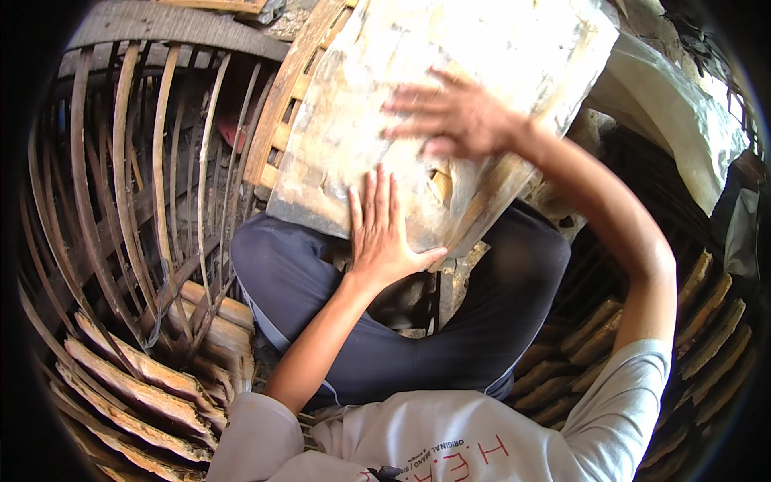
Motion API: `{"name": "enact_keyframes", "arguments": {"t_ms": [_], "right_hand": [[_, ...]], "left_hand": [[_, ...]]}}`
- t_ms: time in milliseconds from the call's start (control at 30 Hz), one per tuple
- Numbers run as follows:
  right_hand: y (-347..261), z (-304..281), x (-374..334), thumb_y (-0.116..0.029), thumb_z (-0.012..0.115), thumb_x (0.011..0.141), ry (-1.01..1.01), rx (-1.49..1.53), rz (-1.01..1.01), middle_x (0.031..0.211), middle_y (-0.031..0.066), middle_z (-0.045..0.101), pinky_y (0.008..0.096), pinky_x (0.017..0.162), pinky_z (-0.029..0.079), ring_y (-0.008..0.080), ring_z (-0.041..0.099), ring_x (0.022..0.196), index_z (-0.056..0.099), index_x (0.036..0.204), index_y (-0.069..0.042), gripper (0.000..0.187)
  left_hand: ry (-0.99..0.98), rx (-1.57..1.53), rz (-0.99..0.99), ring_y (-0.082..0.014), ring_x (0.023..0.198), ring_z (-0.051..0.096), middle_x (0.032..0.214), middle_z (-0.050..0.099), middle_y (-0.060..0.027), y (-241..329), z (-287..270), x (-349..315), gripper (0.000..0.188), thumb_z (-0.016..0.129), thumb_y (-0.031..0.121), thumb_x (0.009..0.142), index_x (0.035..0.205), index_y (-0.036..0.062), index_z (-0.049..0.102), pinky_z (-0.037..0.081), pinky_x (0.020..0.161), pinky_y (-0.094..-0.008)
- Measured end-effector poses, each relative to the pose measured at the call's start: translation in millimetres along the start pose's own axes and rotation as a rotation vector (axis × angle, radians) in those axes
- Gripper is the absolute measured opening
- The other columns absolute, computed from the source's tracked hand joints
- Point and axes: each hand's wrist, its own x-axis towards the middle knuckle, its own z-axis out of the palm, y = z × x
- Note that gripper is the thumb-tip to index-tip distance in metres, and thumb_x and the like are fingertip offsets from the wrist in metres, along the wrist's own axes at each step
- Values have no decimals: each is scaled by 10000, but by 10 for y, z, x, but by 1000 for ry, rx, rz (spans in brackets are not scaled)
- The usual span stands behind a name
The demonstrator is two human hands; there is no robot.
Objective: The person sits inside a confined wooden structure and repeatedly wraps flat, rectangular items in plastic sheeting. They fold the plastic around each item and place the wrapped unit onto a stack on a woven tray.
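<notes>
In front of my crossed legs stands a worn, pale work board [345, 120], brightly lit at its far part. My left hand [379, 221] lies flat on the board's near edge, fingers stretched forward and thumb out to the right. Over the middle of the board, my right hand [458, 116] is spread and smeared by motion. Whether it touches the surface I cannot tell. Neither hand shows anything in it. A small yellowish scrap [442, 185] lies on the board between the two hands.
A slatted wooden frame [277, 132] runs along the board's left side. Farther left rises a rack of thin bent slats [124, 153]. Rough split wood pieces are stacked at lower left [140, 386] and in another stack [699, 321] at right. A translucent plastic sheet [675, 108] hangs at upper right.
</notes>
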Motion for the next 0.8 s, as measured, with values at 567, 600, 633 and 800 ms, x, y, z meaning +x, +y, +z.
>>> {"name": "enact_keyframes", "arguments": {"t_ms": [567, 600, 633, 800], "right_hand": [[2014, 479, -376, -145, 587, 946, 930, -177, 967, 1544, 262, 372, 484, 1118, 370, 431, 381, 1402, 454, 1432, 14, 529], [2145, 354, -550, -158, 579, 963, 648, -455, 955, 1562, 266, 337, 501, 1134, 345, 444, 344, 1421, 444, 1451, -10, 527], [2211, 80, -624, -171, 571, 980, 373, -733, 916, 1580, 269, 302, 518, 1151, 320, 456, 307, 1439, 434, 1469, -35, 526], [-85, 37, -63, -320, 699, 896, 171, 146, 17, 1302, 50, 616, 558, 1111, 370, 304, 458, 1338, 539, 1423, -339, 551]], "left_hand": [[46, -125, 120, -399, 1544, 26, 1661, 37, -243, -55, 69, 58, 1479, 839, 699, 547, 1584, -31, 80, 30, 1231, -590], [51, -91, 99, -393, 1545, 28, 1661, 40, -244, -57, 51, 45, 1491, 819, 732, 543, 1583, -37, 76, 23, 1235, -582], [42, -83, 84, -405, 1543, 18, 1658, 26, -257, -63, 37, 25, 1512, 803, 765, 531, 1587, -25, 66, 8, 1226, -601], [285, -36, -127, -484, 1518, -55, 1651, -46, -273, -75, -36, -111, 1492, 840, 730, 533, 1614, 75, 47, -39, 1156, -715]]}}
